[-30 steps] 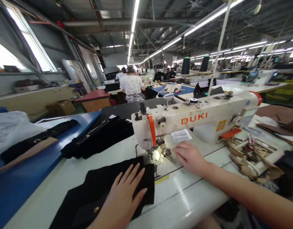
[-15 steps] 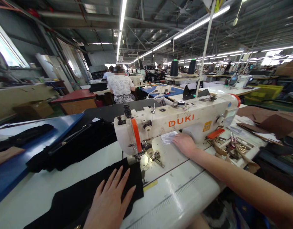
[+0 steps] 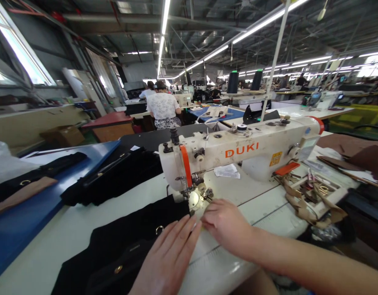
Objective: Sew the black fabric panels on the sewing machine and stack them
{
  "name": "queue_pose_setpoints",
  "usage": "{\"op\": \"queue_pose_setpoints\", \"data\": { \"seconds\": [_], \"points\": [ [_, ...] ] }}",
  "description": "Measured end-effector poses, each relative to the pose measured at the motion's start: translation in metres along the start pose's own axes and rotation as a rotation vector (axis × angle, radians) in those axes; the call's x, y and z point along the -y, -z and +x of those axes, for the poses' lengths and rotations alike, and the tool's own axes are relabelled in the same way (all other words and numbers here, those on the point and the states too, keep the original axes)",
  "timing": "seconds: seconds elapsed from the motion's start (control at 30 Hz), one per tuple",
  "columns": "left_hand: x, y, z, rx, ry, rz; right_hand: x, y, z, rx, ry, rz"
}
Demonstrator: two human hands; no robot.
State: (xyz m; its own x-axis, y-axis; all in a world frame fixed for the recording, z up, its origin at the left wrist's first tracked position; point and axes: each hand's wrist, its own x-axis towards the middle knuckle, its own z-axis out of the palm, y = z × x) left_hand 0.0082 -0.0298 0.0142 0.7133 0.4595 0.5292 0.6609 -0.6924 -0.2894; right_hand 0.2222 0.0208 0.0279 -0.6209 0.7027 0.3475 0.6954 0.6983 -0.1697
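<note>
A black fabric piece (image 3: 136,221) with gold rings and fittings lies on the machine table, its right end beside the needle area. My left hand (image 3: 170,254) rests on it with fingers stretched out flat. Just right of the fabric edge, my right hand (image 3: 227,223) has its fingers curled in a pinch, tips close to those of the left hand. What they pinch is hidden. Both hands are in front of the presser foot area of the white DUKI sewing machine (image 3: 244,151). White printed labels (image 3: 227,171) lie on the bed under the machine arm.
At right sits a parts tray (image 3: 318,192) with tools and tan scraps. More black pieces (image 3: 112,176) lie to the left, near a blue surface (image 3: 69,184). Brown material (image 3: 361,155) lies at far right. A co-worker (image 3: 162,106) sits ahead, back turned.
My right hand has left the labels under the machine arm and come toward me, beside the left hand. My left hand has shifted right at the fabric edge. The view has turned slightly left.
</note>
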Motion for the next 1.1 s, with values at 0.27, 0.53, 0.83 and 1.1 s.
{"op": "queue_pose_setpoints", "data": {
  "seconds": [0.27, 0.53, 0.83, 1.1],
  "points": [
    [0.037, 0.002, -0.017, -0.088, 0.078, -0.119, 0.022, -0.019, 0.015, -0.148, -0.012, 0.322],
    [0.055, -0.014, -0.021, 0.097, 0.233, -0.273, 0.016, -0.031, -0.01, -0.041, 0.251, 0.182],
    [0.06, -0.01, 0.007, 0.491, 0.156, -0.263, 0.019, -0.026, -0.01, 0.048, 0.255, 0.161],
    [0.051, -0.016, 0.025, 0.496, 0.129, -0.155, 0.021, -0.025, -0.009, 0.074, 0.269, 0.137]
  ]
}}
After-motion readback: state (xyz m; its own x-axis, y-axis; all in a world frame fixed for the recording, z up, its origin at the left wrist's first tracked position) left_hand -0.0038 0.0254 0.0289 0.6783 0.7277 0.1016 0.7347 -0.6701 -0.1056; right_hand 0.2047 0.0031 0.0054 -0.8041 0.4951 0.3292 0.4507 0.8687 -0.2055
